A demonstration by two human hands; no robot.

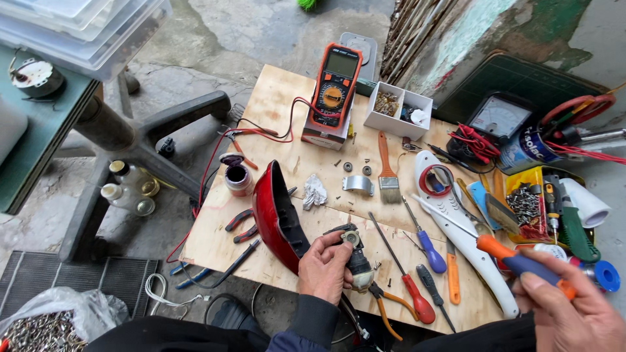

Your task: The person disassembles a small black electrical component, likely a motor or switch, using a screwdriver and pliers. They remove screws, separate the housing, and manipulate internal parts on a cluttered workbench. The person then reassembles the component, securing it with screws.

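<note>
risk was a slip: left hand (324, 268) grasped small motor part (355, 257), right hand (574, 311) clenched orange-handled screwdriver (521, 261), whose tip could slide off.

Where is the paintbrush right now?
The paintbrush lies on the plywood board, right of centre, between the orange meter and the white plastic cover.
</note>
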